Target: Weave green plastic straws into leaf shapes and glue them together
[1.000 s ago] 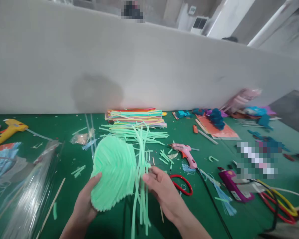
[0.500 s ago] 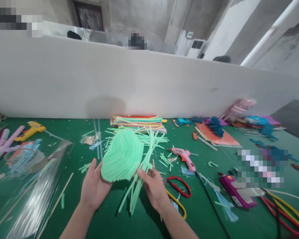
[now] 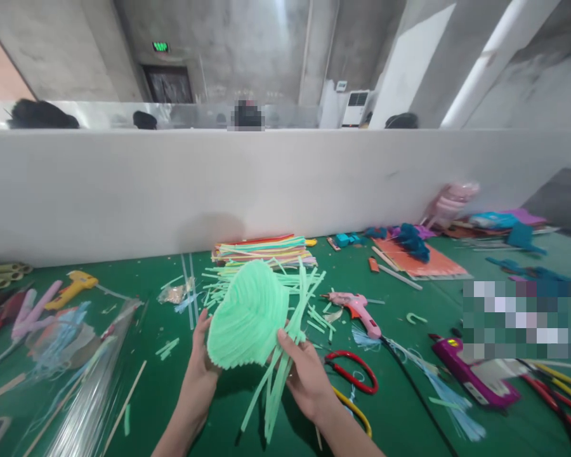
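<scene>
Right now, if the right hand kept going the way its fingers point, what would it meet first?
Probably the loose light-green straws just beyond the right hand, then the flat stack of multicoloured straws; depth is uncertain.

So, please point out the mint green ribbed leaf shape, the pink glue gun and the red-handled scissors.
mint green ribbed leaf shape [image 3: 248, 314], head view, middle of blade.
pink glue gun [image 3: 356, 306], head view, body.
red-handled scissors [image 3: 356, 371], head view, handle loop.

Legible text: none | green lit sign [image 3: 160, 46] above far doorway: characters too small to read | tabletop items: no readable labels
</scene>
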Available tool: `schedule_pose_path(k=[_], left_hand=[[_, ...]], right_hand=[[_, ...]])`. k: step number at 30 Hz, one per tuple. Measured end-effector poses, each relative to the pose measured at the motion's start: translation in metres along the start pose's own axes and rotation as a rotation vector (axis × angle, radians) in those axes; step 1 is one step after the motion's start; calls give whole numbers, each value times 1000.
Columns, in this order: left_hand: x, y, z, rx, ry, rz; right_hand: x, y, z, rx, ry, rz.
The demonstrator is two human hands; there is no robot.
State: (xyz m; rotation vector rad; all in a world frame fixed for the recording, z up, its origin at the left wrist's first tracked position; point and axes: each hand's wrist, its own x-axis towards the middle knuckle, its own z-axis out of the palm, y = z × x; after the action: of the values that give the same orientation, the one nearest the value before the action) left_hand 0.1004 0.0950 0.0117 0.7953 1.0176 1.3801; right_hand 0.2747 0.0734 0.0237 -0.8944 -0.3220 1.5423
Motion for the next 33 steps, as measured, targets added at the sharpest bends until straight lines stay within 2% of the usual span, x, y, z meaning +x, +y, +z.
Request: schedule_pose_path(k=[2,3,5,8,12,15,17,22,26,28,33], left_hand=[[-4,0,5,6,-139,72],[-6,-2,7,-6,-208,62],[-10,-7,8,2,-260,-63],[-12,-13,7,91,-152,-236],[-7,-15,5,103,-76,-229],[-3,-15,2,100,-66,-220],[2,-15,-1,108,-44,-207],[16,-10,-8,17,-33,-157],[17,-3,-6,-126,-156,-213],[13,-2,-4,-192,-242,-239],[4,-3,-11,-366,-363,-269]], right_hand=[[1,-2,1,12,-19,-32],[1,-3,2,23,-34,-55],[-1,-2,4,47,-70,-85],[-5,4,5,62,-122,-74],[-7,13,3,57,-181,-64],[-5,18,-2,62,-89,-6],[-3,17,-6,-3,-20,-41],[1,-2,-19,-448,40,-446],[2,-21,-28,-848,9,-734],[3,-26,-32,-1027,-74,-932],[-2,-27,-28,-1463,-445,-1370]])
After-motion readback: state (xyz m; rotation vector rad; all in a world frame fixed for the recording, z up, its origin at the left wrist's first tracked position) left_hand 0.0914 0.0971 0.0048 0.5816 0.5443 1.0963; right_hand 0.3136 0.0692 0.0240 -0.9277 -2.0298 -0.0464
